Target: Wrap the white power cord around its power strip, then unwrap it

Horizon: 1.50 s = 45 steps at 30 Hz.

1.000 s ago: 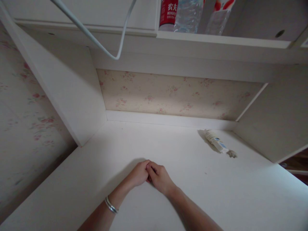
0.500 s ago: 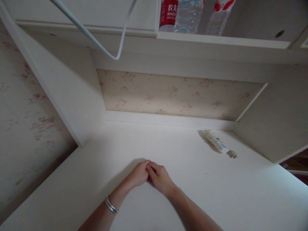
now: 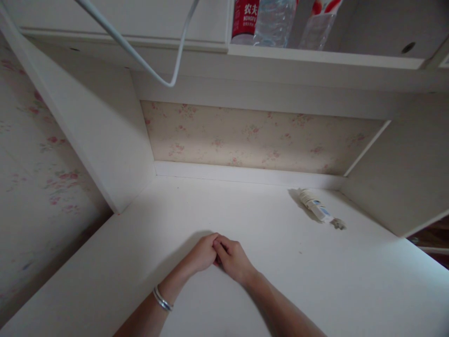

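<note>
My left hand (image 3: 204, 253) and my right hand (image 3: 234, 260) rest clasped together on the white desk (image 3: 217, 206). The fingers of both are closed and pressed against each other, and most of them are hidden from above. No object shows between them. Two silver bangles (image 3: 162, 299) circle my left wrist. Farther back on the right, well apart from my hands, lies a coiled white power cord (image 3: 310, 202) with a blue-and-white label.
Above the desk, a white shelf (image 3: 326, 54) holds plastic bottles, one with a red label (image 3: 246, 18). A pale bent rod or cable (image 3: 154, 75) hangs at the upper left. White side panels (image 3: 105, 126) flank the desk, with flowered wallpaper (image 3: 245, 135) behind.
My hands stay clasped in the same spot. Only a very slight shift of the camera shows.
</note>
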Each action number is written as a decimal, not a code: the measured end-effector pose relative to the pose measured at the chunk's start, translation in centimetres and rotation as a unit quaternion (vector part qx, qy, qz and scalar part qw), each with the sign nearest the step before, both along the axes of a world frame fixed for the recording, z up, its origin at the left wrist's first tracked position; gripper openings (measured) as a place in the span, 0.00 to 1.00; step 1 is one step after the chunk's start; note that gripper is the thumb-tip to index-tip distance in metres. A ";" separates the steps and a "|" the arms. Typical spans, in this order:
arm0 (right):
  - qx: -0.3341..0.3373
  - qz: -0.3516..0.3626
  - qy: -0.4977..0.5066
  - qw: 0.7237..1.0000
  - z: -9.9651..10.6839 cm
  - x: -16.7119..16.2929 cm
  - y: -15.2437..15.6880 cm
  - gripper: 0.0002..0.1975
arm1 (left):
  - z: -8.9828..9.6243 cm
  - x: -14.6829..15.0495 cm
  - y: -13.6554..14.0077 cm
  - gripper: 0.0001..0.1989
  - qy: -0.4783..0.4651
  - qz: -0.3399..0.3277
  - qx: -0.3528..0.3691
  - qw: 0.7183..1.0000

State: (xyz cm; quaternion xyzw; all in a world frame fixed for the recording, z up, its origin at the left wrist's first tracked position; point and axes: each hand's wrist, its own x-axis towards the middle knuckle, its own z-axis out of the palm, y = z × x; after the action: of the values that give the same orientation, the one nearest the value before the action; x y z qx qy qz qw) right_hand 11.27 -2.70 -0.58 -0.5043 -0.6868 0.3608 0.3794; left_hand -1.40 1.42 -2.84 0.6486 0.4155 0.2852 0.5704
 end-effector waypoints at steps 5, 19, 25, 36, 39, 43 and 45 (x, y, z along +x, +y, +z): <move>-0.003 0.000 0.001 1.000 -0.4 0.0 0.1 0.18 | -0.3 -0.1 0.1 0.11 0.014 0.001 0.024 1.000; 0.002 -0.003 -0.001 1.000 -0.3 -0.1 0.1 0.17 | 0.0 -0.1 0.1 0.12 0.014 -0.007 0.040 0.999; 0.001 -0.009 0.000 1.000 -0.5 -0.1 0.1 0.17 | -0.2 -0.1 0.2 0.13 0.005 -0.008 0.030 0.999; -0.010 -0.002 0.011 1.000 -0.3 -0.1 0.0 0.18 | -0.1 -0.1 0.1 0.12 0.019 0.000 0.042 0.999; -0.011 0.002 0.014 1.000 -0.3 -0.1 0.0 0.17 | 0.0 -0.1 0.0 0.12 0.013 -0.006 0.030 0.999; -0.008 0.000 0.014 1.000 -0.2 -0.1 0.0 0.16 | 0.0 -0.1 0.1 0.13 0.009 -0.005 0.030 1.000; -0.008 0.001 0.014 1.000 -0.1 -0.1 0.0 0.16 | -0.1 -0.1 0.1 0.13 0.006 -0.004 0.034 0.999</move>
State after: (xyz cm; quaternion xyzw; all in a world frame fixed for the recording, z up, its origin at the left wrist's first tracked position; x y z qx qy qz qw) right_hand 11.17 -2.71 -0.71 -0.5014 -0.6788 0.3735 0.3851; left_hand -1.50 1.52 -2.96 0.6706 0.4065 0.2930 0.5470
